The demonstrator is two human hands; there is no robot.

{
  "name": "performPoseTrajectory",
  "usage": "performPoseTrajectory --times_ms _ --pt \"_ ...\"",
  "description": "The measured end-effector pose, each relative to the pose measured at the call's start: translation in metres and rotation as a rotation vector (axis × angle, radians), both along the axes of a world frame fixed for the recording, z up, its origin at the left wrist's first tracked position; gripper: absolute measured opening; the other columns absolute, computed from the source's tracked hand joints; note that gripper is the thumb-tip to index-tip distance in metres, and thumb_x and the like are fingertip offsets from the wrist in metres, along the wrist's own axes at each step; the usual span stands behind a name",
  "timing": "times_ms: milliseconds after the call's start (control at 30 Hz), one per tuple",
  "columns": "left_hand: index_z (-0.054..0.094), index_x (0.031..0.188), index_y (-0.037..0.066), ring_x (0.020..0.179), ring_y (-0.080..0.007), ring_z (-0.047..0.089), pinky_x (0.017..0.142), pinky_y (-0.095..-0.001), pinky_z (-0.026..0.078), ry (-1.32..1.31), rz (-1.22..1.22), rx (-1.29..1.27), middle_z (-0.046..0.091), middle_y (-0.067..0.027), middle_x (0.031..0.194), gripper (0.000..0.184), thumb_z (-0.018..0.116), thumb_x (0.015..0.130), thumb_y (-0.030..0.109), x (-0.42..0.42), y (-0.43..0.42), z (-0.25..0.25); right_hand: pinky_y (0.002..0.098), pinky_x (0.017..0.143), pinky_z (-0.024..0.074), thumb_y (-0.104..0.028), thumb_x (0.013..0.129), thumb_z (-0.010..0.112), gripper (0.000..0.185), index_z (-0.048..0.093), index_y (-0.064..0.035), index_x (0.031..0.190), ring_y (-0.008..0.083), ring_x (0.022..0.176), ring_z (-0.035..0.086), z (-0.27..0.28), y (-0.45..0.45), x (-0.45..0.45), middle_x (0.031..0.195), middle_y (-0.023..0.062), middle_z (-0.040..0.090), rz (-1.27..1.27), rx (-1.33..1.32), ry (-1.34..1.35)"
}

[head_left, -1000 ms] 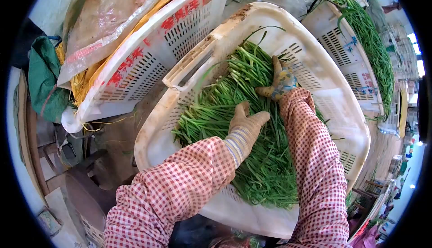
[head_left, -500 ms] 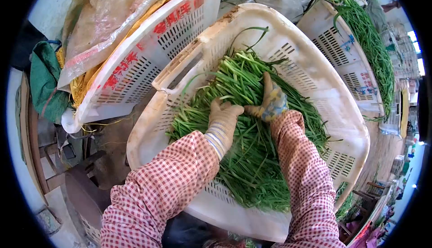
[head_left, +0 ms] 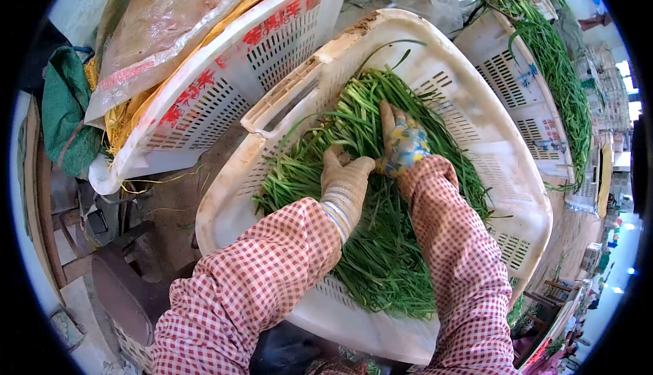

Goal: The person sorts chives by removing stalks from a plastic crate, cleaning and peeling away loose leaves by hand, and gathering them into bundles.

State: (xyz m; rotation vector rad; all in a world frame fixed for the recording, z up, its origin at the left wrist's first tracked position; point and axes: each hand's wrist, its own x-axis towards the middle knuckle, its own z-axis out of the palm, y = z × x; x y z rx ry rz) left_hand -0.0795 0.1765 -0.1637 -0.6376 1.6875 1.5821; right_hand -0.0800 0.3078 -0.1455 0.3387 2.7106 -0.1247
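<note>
Long green stalks (head_left: pixel 388 259) with paler ends lie heaped in a white slatted basket (head_left: pixel 503 191). My left hand (head_left: pixel 343 181), in a tan glove with a striped cuff, is curled against the stalks left of the middle, its thumb toward the right hand. My right hand (head_left: pixel 401 142), in a tan glove with a blue and yellow patterned back, presses on the stalks with its fingers pointing to the far end. Between the two hands is a clump of stalks, and both hands' fingertips are partly sunk in the green.
At the left stands a white crate (head_left: pixel 224 89) with red writing, holding plastic and yellow sacks. A green cloth (head_left: pixel 67 113) hangs beside it. Another crate (head_left: pixel 510 69) piled with green stalks is at the right. A brown seat (head_left: pixel 122 280) stands at the lower left.
Since a second ago both hands have come closer together over the stalks; the right hand has moved left and its fingers have closed in. The left hand has shifted left.
</note>
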Motion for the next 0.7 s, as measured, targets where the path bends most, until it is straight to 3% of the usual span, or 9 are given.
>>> performPoseTrajectory --times_ms 100,133,233,267,400,500,567,700 --pt "0.039 0.132 0.006 0.116 -0.0277 0.050 0.096 -0.0356 0.040 0.031 0.021 -0.036 0.049 -0.0141 0.130 0.070 0.068 0.069 0.016 -0.003 -0.003 0.012 0.0395 0.106 0.0350 -0.048 0.063 0.079 0.113 0.016 -0.0053 0.146 0.0344 0.130 0.037 -0.011 0.004 -0.026 0.143 0.0185 0.033 -0.057 0.086 -0.178" --pt "0.039 0.130 0.004 0.114 -0.0267 0.047 0.098 -0.0358 0.035 0.075 0.042 0.028 0.047 -0.0133 0.126 0.070 0.071 0.070 0.018 0.000 -0.002 0.006 0.0395 0.106 0.0350 -0.048 0.063 0.079 0.113 0.016 -0.0053 0.146 0.0344 0.130 0.037 -0.011 0.006 -0.030 0.143 0.0185 0.033 -0.053 0.091 -0.182" --pt "0.039 0.131 0.004 0.113 -0.0270 0.047 0.098 -0.0368 0.036 0.068 0.016 0.029 0.048 -0.0135 0.126 0.070 0.071 0.070 0.018 0.000 -0.002 0.017 0.0420 0.098 0.0428 -0.047 0.064 0.077 0.094 0.034 -0.0063 0.137 0.0327 0.123 0.044 -0.003 0.005 -0.042 0.133 0.0175 0.043 -0.119 0.079 -0.273" --pt "0.039 0.130 0.004 0.114 -0.0268 0.047 0.098 -0.0364 0.036 0.040 0.038 0.051 0.048 -0.0137 0.126 0.069 0.071 0.071 0.017 -0.001 -0.001 0.024 0.0439 0.094 0.0452 -0.044 0.065 0.077 0.085 0.040 -0.0074 0.132 0.0328 0.117 0.048 -0.015 -0.001 -0.035 0.129 0.0169 0.046 -0.093 0.157 -0.190" --pt "0.040 0.130 0.004 0.115 -0.0266 0.047 0.099 -0.0363 0.037 0.033 0.023 0.072 0.048 -0.0140 0.126 0.067 0.070 0.071 0.016 0.002 0.005 0.021 0.0439 0.094 0.0443 -0.038 0.066 0.077 0.087 0.036 -0.0075 0.136 0.0351 0.117 0.048 -0.081 0.016 -0.007 0.130 0.0190 0.046 -0.078 0.194 0.024" --pt "0.040 0.130 0.004 0.117 -0.0269 0.046 0.100 -0.0369 0.037 0.026 0.075 0.132 0.047 -0.0150 0.128 0.066 0.070 0.072 0.015 0.004 0.002 0.026 0.0424 0.097 0.0428 -0.037 0.066 0.078 0.093 0.030 -0.0076 0.140 0.0365 0.120 0.046 -0.084 0.020 -0.003 0.132 0.0203 0.044 -0.143 0.009 0.236" --pt "0.040 0.130 0.004 0.119 -0.0270 0.046 0.100 -0.0368 0.037 0.044 0.027 0.122 0.047 -0.0156 0.130 0.066 0.070 0.073 0.015 0.004 0.004 0.027 0.0414 0.099 0.0413 -0.039 0.065 0.079 0.100 0.024 -0.0086 0.144 0.0369 0.124 0.044 -0.040 0.019 -0.028 0.136 0.0207 0.042 -0.053 0.040 -0.166" --pt "0.043 0.129 0.005 0.114 -0.0256 0.050 0.096 -0.0351 0.041 0.125 -0.009 0.096 0.050 -0.0146 0.127 0.062 0.068 0.074 0.014 0.004 0.006 0.016 0.0408 0.099 0.0415 -0.042 0.063 0.079 0.105 0.022 -0.0082 0.144 0.0365 0.126 0.041 -0.028 0.005 -0.035 0.138 0.0205 0.040 -0.125 0.037 -0.188"
